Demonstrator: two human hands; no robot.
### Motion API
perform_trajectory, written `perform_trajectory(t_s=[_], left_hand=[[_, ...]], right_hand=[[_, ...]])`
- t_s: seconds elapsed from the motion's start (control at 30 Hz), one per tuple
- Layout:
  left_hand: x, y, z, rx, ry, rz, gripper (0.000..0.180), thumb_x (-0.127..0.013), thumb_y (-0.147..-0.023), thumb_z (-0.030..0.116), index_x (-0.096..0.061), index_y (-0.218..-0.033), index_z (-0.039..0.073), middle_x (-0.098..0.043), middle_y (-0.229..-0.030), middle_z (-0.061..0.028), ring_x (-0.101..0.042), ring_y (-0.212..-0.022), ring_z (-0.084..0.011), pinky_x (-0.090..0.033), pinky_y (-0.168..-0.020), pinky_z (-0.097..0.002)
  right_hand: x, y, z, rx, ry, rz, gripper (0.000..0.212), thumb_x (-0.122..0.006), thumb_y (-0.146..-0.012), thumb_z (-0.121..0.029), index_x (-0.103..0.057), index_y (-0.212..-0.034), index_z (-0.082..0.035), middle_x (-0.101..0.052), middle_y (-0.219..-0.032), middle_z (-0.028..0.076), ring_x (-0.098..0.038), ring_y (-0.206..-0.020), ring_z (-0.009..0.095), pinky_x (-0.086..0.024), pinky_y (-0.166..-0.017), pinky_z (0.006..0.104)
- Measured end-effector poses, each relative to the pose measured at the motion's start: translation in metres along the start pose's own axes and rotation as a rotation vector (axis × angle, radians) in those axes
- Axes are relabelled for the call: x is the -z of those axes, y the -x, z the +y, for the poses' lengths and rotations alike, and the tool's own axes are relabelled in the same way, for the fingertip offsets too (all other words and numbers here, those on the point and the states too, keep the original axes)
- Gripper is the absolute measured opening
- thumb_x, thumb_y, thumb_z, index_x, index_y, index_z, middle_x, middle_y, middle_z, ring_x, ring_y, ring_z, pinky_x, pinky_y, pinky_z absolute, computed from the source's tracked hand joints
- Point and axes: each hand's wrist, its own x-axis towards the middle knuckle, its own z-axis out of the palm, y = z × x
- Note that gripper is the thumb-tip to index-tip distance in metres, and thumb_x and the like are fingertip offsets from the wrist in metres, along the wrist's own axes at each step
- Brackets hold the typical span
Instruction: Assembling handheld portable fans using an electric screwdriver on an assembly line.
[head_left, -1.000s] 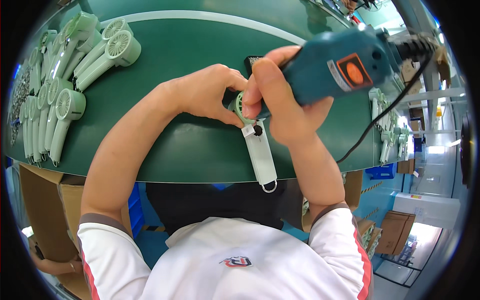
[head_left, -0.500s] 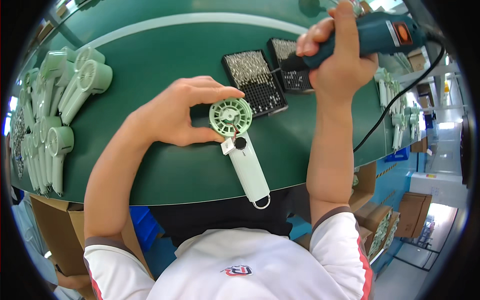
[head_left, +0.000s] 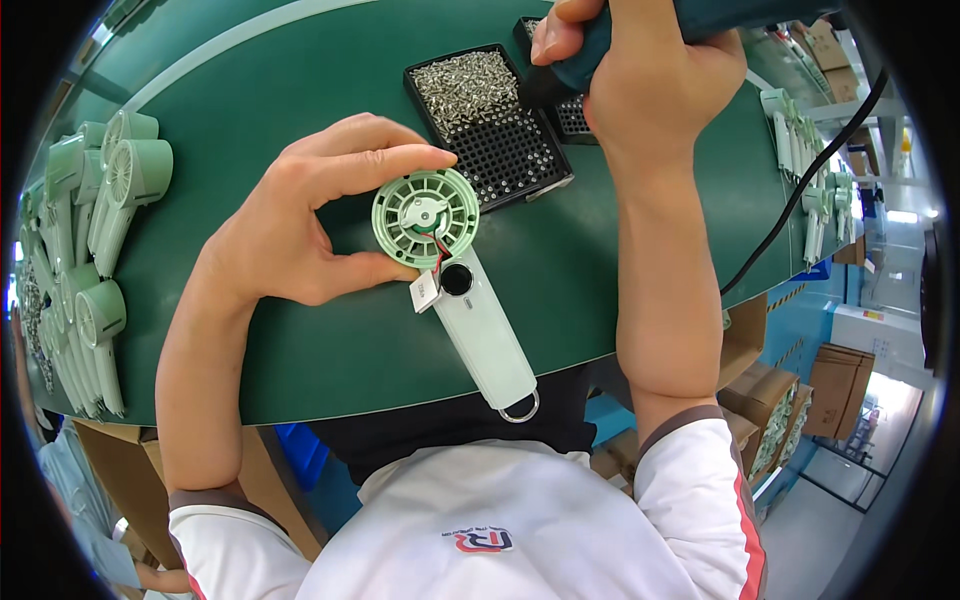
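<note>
My left hand (head_left: pixel 300 205) grips the round head of a pale green handheld fan (head_left: pixel 487 335) between thumb and fingers. The fan lies with its handle toward me and a metal ring at the handle's end. Its head shows open, with spokes and red and black wires running to a small white connector (head_left: pixel 424 291). My right hand (head_left: pixel 655 85) is wrapped round a dark teal electric screwdriver (head_left: pixel 590 65), whose nose is over the edge of a black screw tray (head_left: pixel 565 178). The driver's tip is hidden or too small to make out. Small silver screws (head_left: pixel 465 85) heap at the tray's far end.
A second black tray (head_left: pixel 573 120) sits partly behind the driver. Several green fans (head_left: pixel 130 185) are piled at the left, more fans (head_left: pixel 800 150) at the right. The driver's black cable (head_left: pixel 800 205) loops down on the right. Cardboard boxes (head_left: pixel 765 400) stand below the green table (head_left: pixel 330 370).
The view has shifted, so the trays appear higher and further left. The left hand still holds the fan, and the right hand still holds the screwdriver near the trays.
</note>
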Motion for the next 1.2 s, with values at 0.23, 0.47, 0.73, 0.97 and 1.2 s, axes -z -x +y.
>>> perform_trajectory(t_s=[0.23,0.47,0.73,0.97,1.2], left_hand=[[0.001,0.002,-0.004,-0.029,-0.022,-0.008,0.07,-0.089,-0.064,0.009,-0.068,-0.131,0.002,-0.072,-0.112,-0.0134,-0.066,-0.101,-0.0303,-0.053,-0.09,-0.0386],[0.0,0.002,-0.005,-0.043,-0.001,-0.005,0.068,-0.088,-0.066,0.009,-0.068,-0.131,0.002,-0.072,-0.111,-0.0135,-0.066,-0.099,-0.03,-0.053,-0.089,-0.0389],[-0.001,0.004,-0.004,-0.026,-0.001,0.009,0.068,-0.088,-0.067,0.01,-0.068,-0.131,0.003,-0.071,-0.112,-0.0143,-0.066,-0.1,-0.0306,-0.053,-0.09,-0.0393],[0.0,0.005,-0.004,-0.017,0.001,-0.008,0.067,-0.087,-0.067,0.01,-0.068,-0.131,0.003,-0.072,-0.112,-0.0146,-0.066,-0.1,-0.0314,-0.053,-0.091,-0.0394],[0.002,0.004,-0.003,-0.015,-0.008,-0.038,0.071,-0.088,-0.066,0.016,-0.066,-0.131,-0.003,-0.072,-0.113,-0.015,-0.067,-0.105,-0.0319,-0.052,-0.094,-0.0404]], right_hand=[[-0.002,0.002,0.002,-0.026,0.031,-0.003,0.034,-0.075,-0.097,-0.019,-0.064,-0.071,0.0,-0.061,-0.059,0.006,-0.058,-0.044,0.013,-0.046,-0.043,0.0266],[-0.003,0.005,0.001,-0.006,0.084,-0.109,0.032,-0.075,-0.097,-0.018,-0.066,-0.071,-0.001,-0.061,-0.06,0.004,-0.058,-0.045,0.011,-0.045,-0.043,0.025],[-0.005,0.007,0.006,0.033,0.076,-0.056,0.027,-0.075,-0.097,-0.016,-0.066,-0.078,0.0,-0.062,-0.061,0.005,-0.058,-0.046,0.012,-0.046,-0.044,0.0258],[-0.001,0.002,0.007,0.04,0.05,-0.042,0.029,-0.073,-0.099,-0.017,-0.066,-0.077,0.0,-0.061,-0.06,0.006,-0.058,-0.045,0.013,-0.046,-0.043,0.0271],[-0.003,0.003,-0.003,0.035,0.031,0.015,0.028,-0.074,-0.098,-0.016,-0.066,-0.077,0.001,-0.06,-0.059,0.006,-0.057,-0.043,0.015,-0.046,-0.042,0.0288]])
